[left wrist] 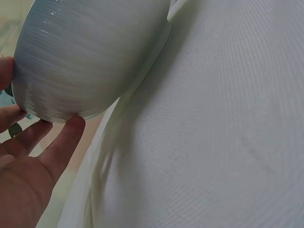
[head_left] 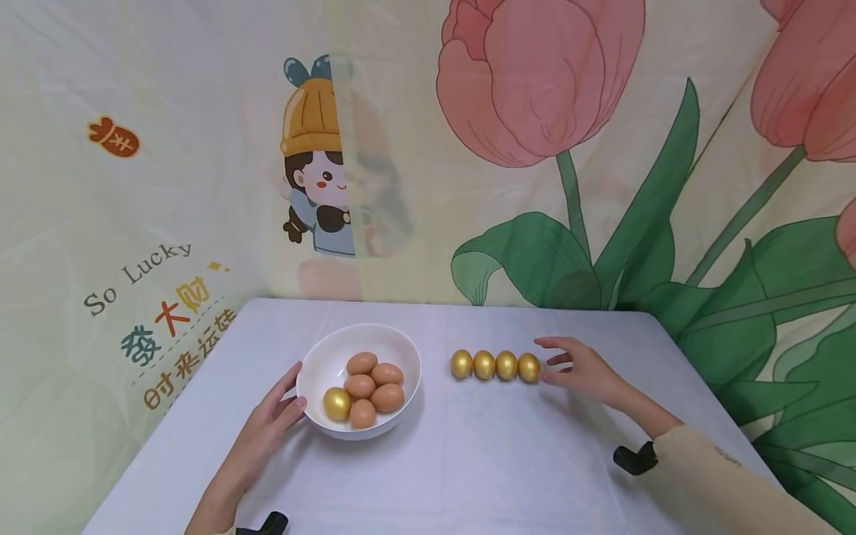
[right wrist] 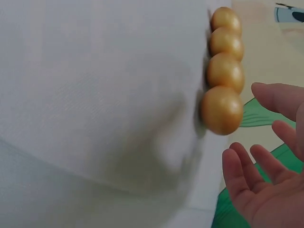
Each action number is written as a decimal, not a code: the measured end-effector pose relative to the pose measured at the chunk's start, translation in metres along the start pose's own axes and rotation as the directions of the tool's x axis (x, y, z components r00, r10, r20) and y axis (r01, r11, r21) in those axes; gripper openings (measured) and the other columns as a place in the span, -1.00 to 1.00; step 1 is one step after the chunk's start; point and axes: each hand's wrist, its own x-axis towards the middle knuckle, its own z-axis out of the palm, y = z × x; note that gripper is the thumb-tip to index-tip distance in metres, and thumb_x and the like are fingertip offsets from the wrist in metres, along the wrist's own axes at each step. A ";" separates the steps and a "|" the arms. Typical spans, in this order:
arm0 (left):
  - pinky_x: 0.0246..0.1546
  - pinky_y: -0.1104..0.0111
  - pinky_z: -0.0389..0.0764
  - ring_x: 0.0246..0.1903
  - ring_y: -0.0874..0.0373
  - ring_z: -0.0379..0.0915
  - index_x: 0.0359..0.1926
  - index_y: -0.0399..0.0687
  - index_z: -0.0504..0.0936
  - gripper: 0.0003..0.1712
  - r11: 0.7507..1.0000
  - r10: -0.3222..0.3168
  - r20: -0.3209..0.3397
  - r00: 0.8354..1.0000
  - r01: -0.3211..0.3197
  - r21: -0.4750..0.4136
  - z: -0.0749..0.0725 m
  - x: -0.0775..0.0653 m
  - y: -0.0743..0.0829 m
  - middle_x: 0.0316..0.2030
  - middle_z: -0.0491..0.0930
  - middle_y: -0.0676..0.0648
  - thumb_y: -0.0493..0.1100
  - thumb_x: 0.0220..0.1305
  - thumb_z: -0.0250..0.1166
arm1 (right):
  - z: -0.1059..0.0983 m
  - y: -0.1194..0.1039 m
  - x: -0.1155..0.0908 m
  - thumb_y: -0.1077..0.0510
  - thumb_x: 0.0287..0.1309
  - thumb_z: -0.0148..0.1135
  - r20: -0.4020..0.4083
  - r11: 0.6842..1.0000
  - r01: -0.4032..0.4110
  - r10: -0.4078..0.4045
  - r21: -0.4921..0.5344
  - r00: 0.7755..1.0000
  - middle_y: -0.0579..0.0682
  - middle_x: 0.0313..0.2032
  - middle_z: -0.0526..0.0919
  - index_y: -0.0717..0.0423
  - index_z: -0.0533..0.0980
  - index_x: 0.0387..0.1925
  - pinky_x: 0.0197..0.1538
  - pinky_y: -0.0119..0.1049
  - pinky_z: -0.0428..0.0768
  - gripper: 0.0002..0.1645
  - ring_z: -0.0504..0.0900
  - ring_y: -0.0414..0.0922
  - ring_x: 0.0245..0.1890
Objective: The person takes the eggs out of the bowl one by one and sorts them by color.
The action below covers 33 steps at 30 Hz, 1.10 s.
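A white bowl (head_left: 358, 433) stands on the table's left half, holding several brown eggs (head_left: 388, 397) and one gold egg (head_left: 337, 403). Against the bowl's left side rests my left hand (head_left: 266, 431), its fingertips touching the outer wall close to the rim. The left wrist view shows those spread fingers (left wrist: 61, 145) on the glossy outside of the bowl. Several more gold eggs (head_left: 506, 365) lie in a row right of the bowl. At the row's right end my right hand (head_left: 587, 374) is held with parted fingers around the nearest egg (right wrist: 222, 110), nothing in its grasp.
A white cloth covers the table (head_left: 468, 461). Behind it hangs a printed backdrop with pink tulips (head_left: 542, 82), green leaves and a cartoon figure (head_left: 321, 171). Black straps (head_left: 635, 458) sit near both wrists.
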 end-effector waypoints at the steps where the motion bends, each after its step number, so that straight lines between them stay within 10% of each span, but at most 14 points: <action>1: 0.10 0.66 0.48 0.50 -0.28 0.27 0.74 0.13 -0.02 -0.15 1.000 -0.003 0.001 1.000 0.003 -0.005 0.000 0.000 0.000 0.67 0.00 -0.24 0.09 0.65 0.15 | -0.001 -0.003 -0.001 0.18 0.28 0.53 -0.003 1.000 0.007 -0.007 -0.008 1.000 0.33 0.41 0.44 0.16 0.42 0.48 0.11 0.01 0.76 -0.20 0.66 0.25 0.18; 15: 0.09 0.66 0.47 0.49 -0.28 0.28 0.74 0.10 -0.02 -0.15 1.000 0.005 -0.002 1.000 -0.005 -0.001 0.001 0.000 -0.002 0.67 0.02 -0.26 0.09 0.65 0.15 | 0.003 -0.071 -0.014 0.20 0.26 0.54 0.044 0.993 0.091 -0.095 0.071 0.995 0.23 0.38 0.46 0.09 0.44 0.46 0.07 -0.21 0.77 -0.22 0.63 0.31 0.21; 33: 0.09 0.66 0.48 0.51 -0.28 0.26 0.74 0.11 -0.05 -0.14 1.000 -0.016 -0.002 1.000 0.016 0.003 0.000 0.000 -0.003 0.68 -0.01 -0.25 0.11 0.65 0.15 | 0.077 -0.149 0.014 0.13 0.28 0.53 0.159 0.945 0.080 -0.136 0.318 0.978 0.01 0.37 0.52 -0.06 0.48 0.43 0.12 -0.25 0.74 -0.28 0.68 0.13 0.20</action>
